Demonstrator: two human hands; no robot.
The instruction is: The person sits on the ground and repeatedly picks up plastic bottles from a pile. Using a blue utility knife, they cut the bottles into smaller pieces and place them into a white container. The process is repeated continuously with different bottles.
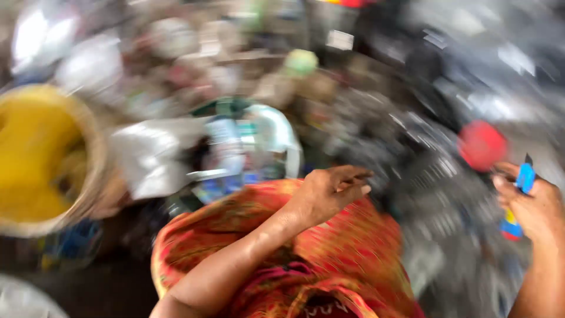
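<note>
Gripping, apparently, blue tool (525, 178)

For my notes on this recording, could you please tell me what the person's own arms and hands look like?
Both forearms are bare: no sleeves, gloves or watch show, though the picture is blurred. The left hand and right hand show no rings that I can make out.

Left hand (329, 191) raised, fingers loosely curled; right hand (532, 203) closed in grip.
</note>
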